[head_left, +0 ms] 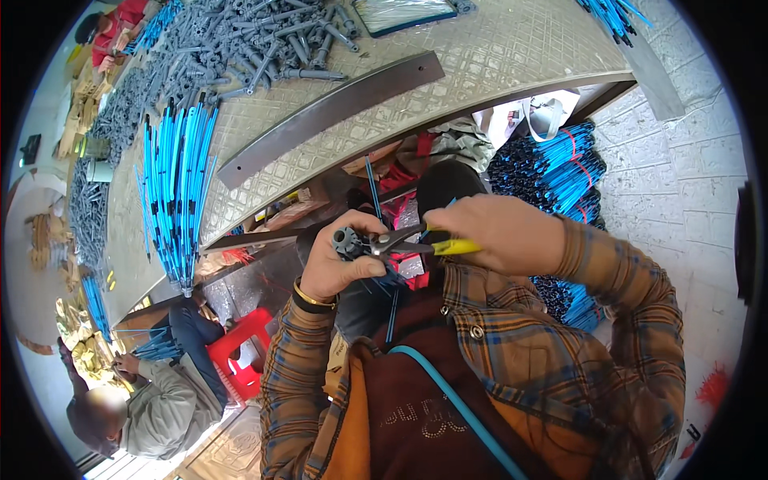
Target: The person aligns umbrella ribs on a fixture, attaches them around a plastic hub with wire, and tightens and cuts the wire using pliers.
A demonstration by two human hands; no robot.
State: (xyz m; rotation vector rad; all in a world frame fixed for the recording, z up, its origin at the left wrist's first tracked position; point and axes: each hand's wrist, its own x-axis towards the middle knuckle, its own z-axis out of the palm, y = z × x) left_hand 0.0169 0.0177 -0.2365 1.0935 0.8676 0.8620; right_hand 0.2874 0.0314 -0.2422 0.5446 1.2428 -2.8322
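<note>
My left hand point(330, 260) is closed around a grey ribbed plastic part point(347, 241), whose round hollow end faces up. In my right hand point(504, 234) is a pair of pliers point(456, 246) with yellow handles and a dark metal head. The pliers' jaws reach across to my left fingers, right beside the grey part. What exactly the jaws touch is hidden by the fingers. Thin dark blue rods point(373, 182) pass behind my left hand and show again below it. Both hands are held over my lap, in front of the table edge.
On the textured table point(512, 56) lie a pile of grey plastic parts point(256, 40), a bundle of blue rods point(178, 180) and a flat metal bar point(336, 112). Tied blue bundles point(568, 168) are stacked at right. A co-worker point(160, 400) sits at lower left near a red stool point(244, 352).
</note>
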